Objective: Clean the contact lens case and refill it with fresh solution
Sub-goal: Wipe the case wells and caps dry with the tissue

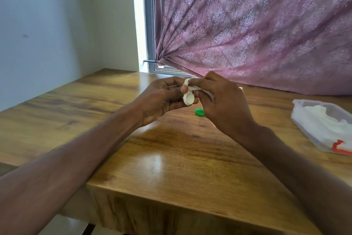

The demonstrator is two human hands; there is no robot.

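Observation:
Above the wooden table [171,158] both hands hold a white contact lens case [189,98], tilted on its side with one open well facing me. My left hand [160,101] grips the case from the left, thumb on its middle. My right hand [221,103] pinches its upper end from the right, along with what looks like a bit of white tissue. Just below the hands a green cap [199,112] lies on the table, partly hidden by my right hand.
A clear plastic container [322,126] holding white tissue, with a red clip at its near corner, sits at the right. A purple patterned curtain [257,29] hangs down onto the table's back edge. The near table edge runs across the lower frame.

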